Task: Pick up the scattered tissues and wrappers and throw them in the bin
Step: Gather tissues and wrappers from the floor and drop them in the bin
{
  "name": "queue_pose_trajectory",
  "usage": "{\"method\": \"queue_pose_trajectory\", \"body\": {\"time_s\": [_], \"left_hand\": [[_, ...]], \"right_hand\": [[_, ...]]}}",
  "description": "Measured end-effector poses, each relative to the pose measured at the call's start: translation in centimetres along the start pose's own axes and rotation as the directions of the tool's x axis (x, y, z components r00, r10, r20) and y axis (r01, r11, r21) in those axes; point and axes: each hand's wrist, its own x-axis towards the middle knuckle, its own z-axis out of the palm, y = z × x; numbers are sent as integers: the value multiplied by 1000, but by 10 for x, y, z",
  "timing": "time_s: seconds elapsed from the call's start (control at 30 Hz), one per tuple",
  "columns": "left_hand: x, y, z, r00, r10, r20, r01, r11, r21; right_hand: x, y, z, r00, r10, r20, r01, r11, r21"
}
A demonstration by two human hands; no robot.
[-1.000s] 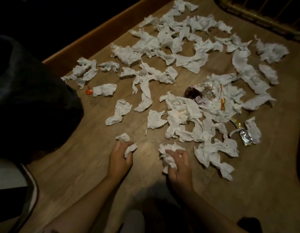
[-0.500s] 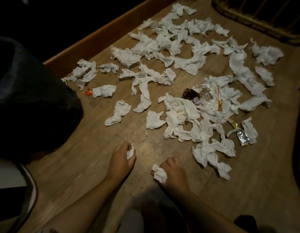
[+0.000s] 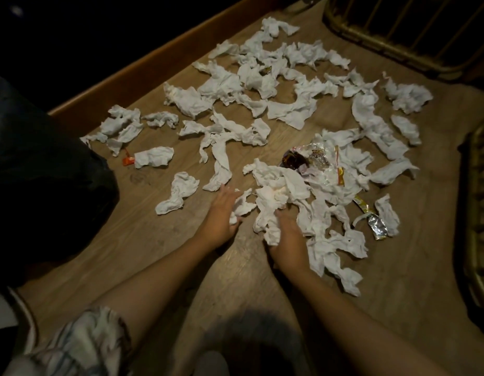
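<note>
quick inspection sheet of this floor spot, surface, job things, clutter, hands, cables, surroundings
surface: wooden floor, dimly lit
job's things: many crumpled white tissues scattered; clear wrappers mid-pile; silver-gold wrapper; small orange wrapper; black bin bag at left
clutter: nothing seen beyond the litter
grippers: left hand grips a tissue wad; right hand grips a tissue bunch
cables: nothing seen
surroundings: wooden skirting; brass-coloured rail frame

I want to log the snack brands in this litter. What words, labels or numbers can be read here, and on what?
None can be read.
Orange wrapper: too small.
Yellow wrapper: print blurred.
Silver wrapper: no legible text.
Dark wrapper: too dim.
</note>
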Motion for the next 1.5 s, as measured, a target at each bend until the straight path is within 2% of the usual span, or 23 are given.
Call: {"method": "queue_pose_trajectory", "body": {"time_s": [0.07, 0.13, 0.23, 0.33, 0.47, 0.57, 0.63, 0.73, 0.87, 1.03, 1.13, 1.2, 1.33, 1.4, 1.5], "left_hand": [[-6, -5, 9, 999, 17, 49, -18, 999, 34], [-22, -9, 16, 997, 82, -11, -81, 996, 40], [-50, -12, 17, 990, 81, -115, -77, 996, 45], [-75, -11, 14, 978, -50, -204, 49, 999, -12], [-88, -3, -1, 922, -220, -317, 175, 971, -164], [-83, 4, -23, 851, -315, -419, 208, 937, -281], [-81, 12, -39, 797, -419, -436, 223, 874, -432], [-83, 17, -66, 730, -470, -496, 207, 844, -494], [-102, 16, -97, 641, -564, -520, 207, 780, -590], [-127, 8, -109, 435, -738, -515, 201, 638, -743], [-137, 2, -116, 315, -821, -477, 181, 545, -818], [-141, -2, -126, 309, -799, -516, 205, 586, -784], [-145, 4, -173, 384, -645, -661, 170, 753, -636], [-145, 8, -202, 374, -553, -744, 128, 826, -550], [-147, 13, -247, 308, -382, -872, 51, 921, -385]], "right_hand": [[-11, 8, 10, 998, 50, 46, -48, 997, -52], [-27, 17, 18, 997, 74, -9, -74, 996, -46], [-46, 24, 25, 998, -17, -64, 8, 990, -140], [-55, 21, 26, 988, -39, -148, 26, 996, -86], [-54, -9, 22, 981, -130, -141, 146, 984, 103], [-45, -47, 17, 967, -203, -155, 233, 949, 212], [-41, -72, 13, 972, -188, -142, 226, 916, 333], [-33, -106, 9, 992, -122, -44, 127, 845, 520], [-25, -127, 15, 989, -49, 139, -51, 771, 635], [-21, -139, 31, 977, -46, 208, -102, 757, 646], [-15, -159, 38, 954, -51, 296, -160, 747, 646], [-9, -172, 44, 935, -68, 347, -185, 743, 643], [0, -215, 50, 919, -143, 367, -128, 773, 622], [2, -243, 48, 907, -243, 344, -50, 749, 660], [3, -292, 39, 870, -408, 277, 89, 683, 725]]}}
